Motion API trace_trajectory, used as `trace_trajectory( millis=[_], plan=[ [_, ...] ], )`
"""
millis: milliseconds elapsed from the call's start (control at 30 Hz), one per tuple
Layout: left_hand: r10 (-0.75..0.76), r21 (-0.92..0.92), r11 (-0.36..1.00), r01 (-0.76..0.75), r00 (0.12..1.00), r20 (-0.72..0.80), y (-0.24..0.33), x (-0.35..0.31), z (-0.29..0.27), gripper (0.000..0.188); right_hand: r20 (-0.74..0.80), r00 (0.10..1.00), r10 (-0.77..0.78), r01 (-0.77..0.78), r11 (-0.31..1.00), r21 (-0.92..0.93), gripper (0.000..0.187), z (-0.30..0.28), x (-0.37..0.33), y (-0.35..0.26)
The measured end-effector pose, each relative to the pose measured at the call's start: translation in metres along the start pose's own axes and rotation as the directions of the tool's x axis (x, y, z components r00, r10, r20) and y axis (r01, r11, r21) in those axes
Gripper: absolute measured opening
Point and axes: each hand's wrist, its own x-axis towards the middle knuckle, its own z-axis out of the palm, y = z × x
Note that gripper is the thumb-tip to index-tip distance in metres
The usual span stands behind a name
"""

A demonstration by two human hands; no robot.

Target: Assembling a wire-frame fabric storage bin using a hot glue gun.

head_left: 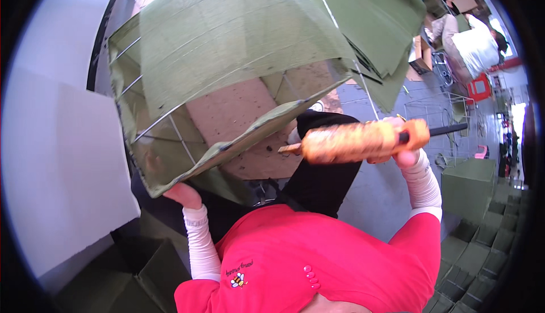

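Observation:
My right hand [405, 157] is closed around an orange glue gun [352, 143], blurred by motion, its narrow nozzle pointing left. A black stick juts from the gun's rear, and a thin white cord runs up from it. On the left stands a box-shaped metal wire frame [181, 137] covered in green fabric [238, 35], with its open side toward me. My left hand [184, 195] holds its lower near corner; the fingers show dimly through the cloth. The glue gun is apart from the fabric, right of the folded rim.
Stacked green sheets [374, 23] lie beyond the frame. A white panel [62, 171] stands at the left, with a dark green fabric box [125, 279] below it. Green boxes [468, 188] fill the lower right. At the far right a person in white [474, 46] bends near a red stool [479, 87].

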Motion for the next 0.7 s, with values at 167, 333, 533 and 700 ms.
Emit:
trace_trajectory(
  millis=[167,333,533,700],
  plan=[
    [0.008,-0.081,0.997,-0.004,0.998,0.056,-0.009,-0.014,-0.014,0.060,0.234,0.971,-0.037,0.098,0.962,-0.256,0.089,0.024,0.040,-0.031],
    [0.393,0.244,0.891,-0.384,0.919,0.014,0.052,-0.002,-0.030,0.067,-0.064,0.989,-0.134,0.082,0.855,-0.512,0.089,-0.019,-0.003,-0.048],
    [0.564,0.004,0.661,-0.751,0.500,0.657,0.120,-0.008,-0.008,0.027,-0.437,0.899,-0.003,-0.066,0.987,-0.144,0.100,-0.044,-0.040,-0.060],
    [0.645,-0.162,0.629,-0.760,0.394,0.655,0.136,-0.008,0.063,0.016,-0.322,0.947,0.021,-0.093,0.973,-0.210,0.095,-0.065,-0.045,-0.056]
  ],
)
